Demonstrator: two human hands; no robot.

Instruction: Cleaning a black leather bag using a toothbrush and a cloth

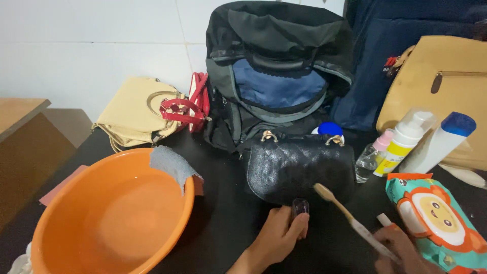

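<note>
A small black quilted handbag [299, 165] with gold rings lies on the dark table in front of me. My left hand [279, 236] is just below it, fingers closed on a small dark transparent cap or bottle [300, 206] that touches the bag's lower edge. My right hand [401, 248] grips the handle of a toothbrush [350, 215], whose bristled head points up-left against the bag's lower right corner.
An orange basin [109, 213] with water and a grey cloth [172, 165] on its rim sits at left. Behind stand a black-and-blue backpack [276, 76], a cream bag [134, 111], a red purse [195, 104], a tan bag [439, 91]. Bottles [406, 142] and a wipes pack [436, 218] are at right.
</note>
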